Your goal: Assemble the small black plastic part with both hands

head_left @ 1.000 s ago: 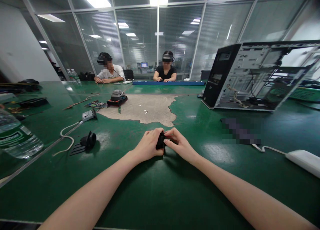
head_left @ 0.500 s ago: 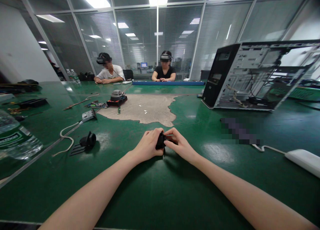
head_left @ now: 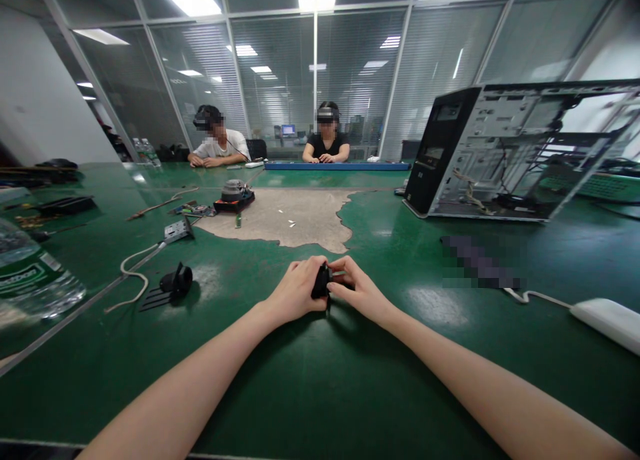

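Observation:
Between my two hands, just above the green table (head_left: 300,393), is a small black part (head_left: 321,283), mostly covered by fingers. My left hand (head_left: 299,288) is closed around its left side, thumb below and fingers over the top. The fingertips of my right hand (head_left: 361,290) pinch its right side. What kind of part it is I cannot make out. To the left lies a black piece with a round ring and flat prongs (head_left: 175,283), touched by neither hand.
A large water bottle (head_left: 35,273) lies at the left, near a white cord (head_left: 145,273). An opened computer case (head_left: 445,153) stands at the right, with a white power strip (head_left: 607,320) in front. Across the table sit two people, one in white (head_left: 233,147), one in black (head_left: 327,147).
My right fingers have shifted very slightly on the black part. My left hand holds the same place. Across the table, the person in black has moved a little to the left.

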The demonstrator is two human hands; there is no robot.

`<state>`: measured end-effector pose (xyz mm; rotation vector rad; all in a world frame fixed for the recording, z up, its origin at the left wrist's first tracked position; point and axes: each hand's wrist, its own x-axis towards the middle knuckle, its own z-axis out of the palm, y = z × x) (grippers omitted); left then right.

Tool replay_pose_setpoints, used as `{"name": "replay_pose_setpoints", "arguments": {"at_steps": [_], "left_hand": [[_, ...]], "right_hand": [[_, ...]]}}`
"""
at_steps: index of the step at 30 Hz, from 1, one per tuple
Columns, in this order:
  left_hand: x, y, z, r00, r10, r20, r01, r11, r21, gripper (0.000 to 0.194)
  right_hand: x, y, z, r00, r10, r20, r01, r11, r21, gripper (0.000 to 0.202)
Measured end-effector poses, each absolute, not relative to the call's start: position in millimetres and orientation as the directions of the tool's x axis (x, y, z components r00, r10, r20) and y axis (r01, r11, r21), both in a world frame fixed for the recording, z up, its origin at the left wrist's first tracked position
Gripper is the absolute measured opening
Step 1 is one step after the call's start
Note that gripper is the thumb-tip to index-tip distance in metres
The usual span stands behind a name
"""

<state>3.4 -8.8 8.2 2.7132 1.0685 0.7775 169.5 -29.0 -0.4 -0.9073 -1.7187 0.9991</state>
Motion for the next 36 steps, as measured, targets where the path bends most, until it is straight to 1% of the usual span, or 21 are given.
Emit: {"name": "replay_pose_setpoints", "arguments": {"at_steps": [4, 10, 12, 15, 17, 19, 22, 25, 28, 33, 36], "left_hand": [[3.6, -8.9, 7.8, 0.620, 0.661, 0.422, 0.599, -0.747, 0.289, 0.055], [3.8, -8.5, 7.5, 0.617, 0.665, 0.421, 0.598, -0.744, 0.298, 0.059], [3.7, -8.9, 8.2, 0.619, 0.666, 0.415, 0.599, -0.743, 0.300, 0.059], [3.7, -9.8, 9.3, 0.617, 0.671, 0.411, 0.602, -0.739, 0.303, 0.057], [3.9, -10.1, 9.4, 0.616, 0.671, 0.413, 0.602, -0.739, 0.303, 0.057], [4.1, -9.9, 8.9, 0.615, 0.672, 0.413, 0.605, -0.738, 0.300, 0.057], [4.1, -8.9, 7.4, 0.611, 0.677, 0.410, 0.612, -0.732, 0.298, 0.058], [3.8, -8.4, 6.5, 0.608, 0.677, 0.415, 0.611, -0.733, 0.299, 0.059], [3.9, -9.2, 6.8, 0.610, 0.674, 0.417, 0.606, -0.736, 0.302, 0.059], [5.0, -12.0, 8.4, 0.605, 0.679, 0.417, 0.604, -0.732, 0.316, 0.057], [5.1, -12.7, 8.5, 0.603, 0.680, 0.417, 0.603, -0.731, 0.320, 0.055]], "right_hand": [[169.5, -29.0, -0.3, -0.277, 0.897, 0.345, 0.146, 0.394, -0.907, 0.015], [169.5, -27.1, -2.2, -0.277, 0.906, 0.319, 0.173, 0.374, -0.911, 0.026], [169.3, -28.0, -1.7, -0.292, 0.905, 0.309, 0.175, 0.368, -0.913, 0.025], [168.3, -30.2, -0.3, -0.296, 0.883, 0.365, 0.157, 0.422, -0.893, 0.024], [168.0, -31.0, 0.3, -0.268, 0.862, 0.430, 0.160, 0.480, -0.863, 0.024], [169.3, -30.7, 0.5, -0.241, 0.860, 0.450, 0.169, 0.494, -0.853, 0.024], [174.1, -29.2, 1.0, -0.215, 0.902, 0.375, 0.180, 0.414, -0.892, 0.024], [177.8, -27.7, 2.6, -0.194, 0.938, 0.288, 0.155, 0.319, -0.935, 0.025], [176.3, -24.8, 3.6, -0.235, 0.946, 0.222, 0.107, 0.252, -0.962, 0.029], [170.9, -16.3, 0.2, -0.245, 0.954, 0.174, 0.146, 0.213, -0.966, 0.030], [169.8, -16.7, -1.2, -0.267, 0.944, 0.192, 0.146, 0.236, -0.961, 0.026]]}}
